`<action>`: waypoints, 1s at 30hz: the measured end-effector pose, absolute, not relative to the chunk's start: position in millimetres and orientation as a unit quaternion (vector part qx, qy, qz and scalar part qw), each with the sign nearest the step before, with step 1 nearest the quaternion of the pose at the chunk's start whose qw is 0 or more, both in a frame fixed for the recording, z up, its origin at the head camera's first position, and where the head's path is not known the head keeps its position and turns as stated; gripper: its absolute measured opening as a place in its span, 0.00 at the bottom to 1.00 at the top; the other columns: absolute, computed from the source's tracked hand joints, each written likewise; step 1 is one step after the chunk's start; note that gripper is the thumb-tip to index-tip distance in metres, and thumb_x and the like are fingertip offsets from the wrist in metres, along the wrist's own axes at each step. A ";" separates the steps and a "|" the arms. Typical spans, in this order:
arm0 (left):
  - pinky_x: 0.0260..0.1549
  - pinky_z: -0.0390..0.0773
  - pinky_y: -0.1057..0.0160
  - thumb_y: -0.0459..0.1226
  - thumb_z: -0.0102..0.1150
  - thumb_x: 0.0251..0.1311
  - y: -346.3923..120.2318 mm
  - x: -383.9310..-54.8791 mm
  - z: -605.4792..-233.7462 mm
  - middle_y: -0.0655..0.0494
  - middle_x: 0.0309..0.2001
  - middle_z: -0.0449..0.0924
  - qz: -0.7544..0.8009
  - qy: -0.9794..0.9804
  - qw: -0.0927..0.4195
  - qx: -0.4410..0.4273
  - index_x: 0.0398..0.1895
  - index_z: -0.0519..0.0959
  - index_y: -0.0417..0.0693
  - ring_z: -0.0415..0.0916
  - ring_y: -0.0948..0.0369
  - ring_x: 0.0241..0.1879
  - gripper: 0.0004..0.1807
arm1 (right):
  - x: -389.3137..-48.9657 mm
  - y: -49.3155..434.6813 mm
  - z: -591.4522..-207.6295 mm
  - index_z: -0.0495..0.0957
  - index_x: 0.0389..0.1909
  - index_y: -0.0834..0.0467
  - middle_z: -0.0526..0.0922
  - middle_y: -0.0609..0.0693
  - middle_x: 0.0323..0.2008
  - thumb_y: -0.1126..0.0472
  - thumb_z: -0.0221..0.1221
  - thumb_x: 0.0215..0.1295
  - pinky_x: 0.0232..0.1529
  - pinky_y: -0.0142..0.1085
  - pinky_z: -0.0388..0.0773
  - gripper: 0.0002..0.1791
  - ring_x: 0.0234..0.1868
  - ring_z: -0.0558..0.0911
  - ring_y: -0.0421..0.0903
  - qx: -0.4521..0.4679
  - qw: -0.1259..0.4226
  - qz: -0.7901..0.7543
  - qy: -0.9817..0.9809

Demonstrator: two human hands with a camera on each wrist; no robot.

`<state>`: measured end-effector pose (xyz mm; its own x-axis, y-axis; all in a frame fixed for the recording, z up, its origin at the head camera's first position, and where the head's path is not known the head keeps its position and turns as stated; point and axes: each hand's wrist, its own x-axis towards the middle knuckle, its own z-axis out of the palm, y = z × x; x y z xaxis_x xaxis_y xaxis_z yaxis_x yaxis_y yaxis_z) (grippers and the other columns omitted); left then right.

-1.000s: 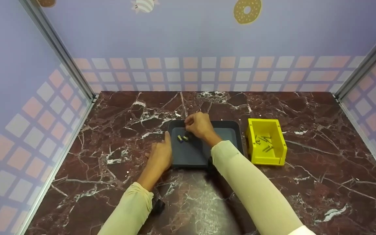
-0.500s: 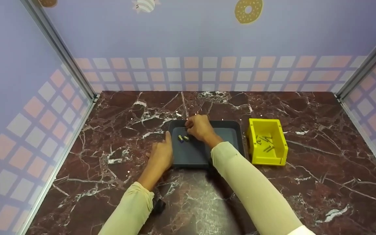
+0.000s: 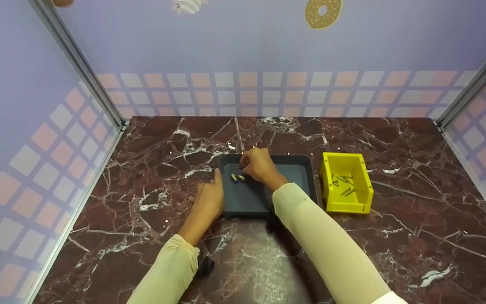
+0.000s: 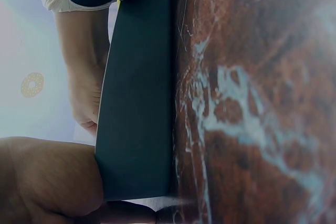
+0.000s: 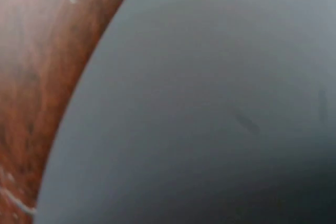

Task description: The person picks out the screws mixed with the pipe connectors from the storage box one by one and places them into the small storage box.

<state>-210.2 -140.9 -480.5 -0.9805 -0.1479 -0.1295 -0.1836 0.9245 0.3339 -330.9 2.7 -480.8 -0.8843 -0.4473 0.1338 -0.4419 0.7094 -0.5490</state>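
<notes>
A dark grey tray (image 3: 247, 202) lies on the marble-patterned tabletop. My left hand (image 3: 209, 198) rests beside its left wall, with one straight digit pointing up along the rim. In the left wrist view, part of that hand (image 4: 52, 177) presses close to the outer tray wall (image 4: 137, 87). My right hand (image 3: 260, 164) reaches over the tray's far left part, its fingertips bent together at a small dark sliver mostly hidden by them. Two small yellowish-and-dark pieces (image 3: 234, 178) lie side by side in the tray, just below those fingertips. The right wrist view shows only blurred tray surface (image 5: 199, 87).
A yellow open-front bin (image 3: 348, 207) stands right of the tray, with several small metal screws (image 3: 344, 180) inside. Patterned walls (image 3: 268, 38) enclose the tabletop (image 3: 420, 190) at the back and both sides. A black wrist device (image 3: 205, 267) hangs below the left sleeve.
My right hand has dipped slightly toward me over the tray, and its fingertips have closed in near the two pieces. The left hand, tray and bin stay in place.
</notes>
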 end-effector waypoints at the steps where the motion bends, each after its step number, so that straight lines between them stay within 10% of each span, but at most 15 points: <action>1: 0.47 0.57 0.22 0.28 0.49 0.59 -140.9 -210.0 -480.3 0.39 0.60 0.71 0.174 0.980 0.051 -0.084 0.74 0.44 0.47 0.62 0.34 0.60 0.41 | -330.7 3.1 -480.1 0.85 0.30 0.55 0.86 0.46 0.28 0.70 0.66 0.41 0.37 0.35 0.80 0.11 0.33 0.84 0.43 -0.244 0.006 -0.286 0.927; 30: 0.45 0.60 0.22 0.31 0.52 0.57 -142.1 -210.7 -480.0 0.39 0.61 0.70 0.158 0.983 0.049 -0.076 0.74 0.44 0.45 0.62 0.34 0.60 0.43 | -332.1 66.1 -439.5 0.84 0.29 0.58 0.86 0.50 0.28 0.65 0.69 0.47 0.27 0.33 0.80 0.07 0.28 0.84 0.43 -0.118 0.064 -0.550 0.824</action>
